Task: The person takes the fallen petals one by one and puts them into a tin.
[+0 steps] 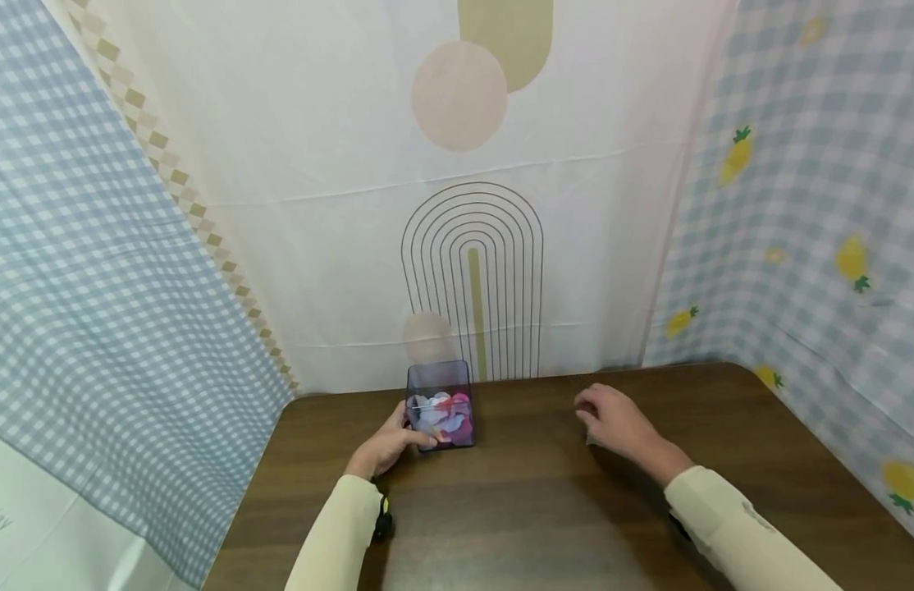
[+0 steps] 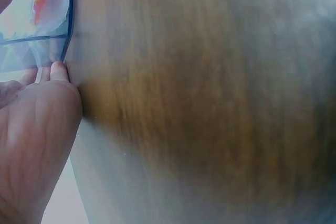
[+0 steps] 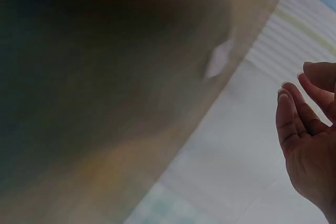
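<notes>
A clear, purple-tinted plastic box (image 1: 438,377) is tilted toward me near the table's back edge. Soft, thin petal-like pieces (image 1: 444,417) in white, pink, red and purple lie inside it. My left hand (image 1: 386,446) grips the box at its lower left, thumb across the front; the left wrist view shows fingertips at its edge. Well to the right, my right hand (image 1: 615,420) is held over the table, its fingers loosely bent with nothing between them. A small pale piece (image 3: 218,59) shows in the right wrist view; whether it lies on the table or is in the air I cannot tell.
The brown wooden table (image 1: 501,509) ends at a white patterned cloth (image 1: 339,246) hanging behind it. Blue checked cloths hang at the left (image 1: 132,287) and at the right (image 1: 797,246).
</notes>
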The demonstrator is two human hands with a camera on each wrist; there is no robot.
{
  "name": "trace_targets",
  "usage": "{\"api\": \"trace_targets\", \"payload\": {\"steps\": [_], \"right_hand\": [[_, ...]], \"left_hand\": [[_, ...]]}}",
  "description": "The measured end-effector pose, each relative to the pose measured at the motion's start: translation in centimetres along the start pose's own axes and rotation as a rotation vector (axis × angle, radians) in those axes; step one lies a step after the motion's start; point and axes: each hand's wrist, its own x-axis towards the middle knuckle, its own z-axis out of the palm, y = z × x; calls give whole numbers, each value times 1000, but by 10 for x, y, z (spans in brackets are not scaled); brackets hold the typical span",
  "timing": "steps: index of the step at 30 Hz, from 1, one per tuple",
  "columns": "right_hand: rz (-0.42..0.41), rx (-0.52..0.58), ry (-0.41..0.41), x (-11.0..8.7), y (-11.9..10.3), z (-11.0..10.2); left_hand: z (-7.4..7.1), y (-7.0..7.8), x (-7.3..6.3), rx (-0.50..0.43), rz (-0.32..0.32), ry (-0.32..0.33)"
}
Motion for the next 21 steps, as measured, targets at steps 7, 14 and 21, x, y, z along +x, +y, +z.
{"api": "trace_targets", "payload": {"steps": [7, 14, 21], "right_hand": [[36, 1, -56, -22, 16, -2], [75, -27, -129, -25, 21, 4], [75, -58, -192, -26, 28, 8]], "left_hand": [[-1, 0, -2, 9, -1, 2], [-5, -2, -3, -10, -20, -1], [-1, 1, -3, -10, -8, -9]]}}
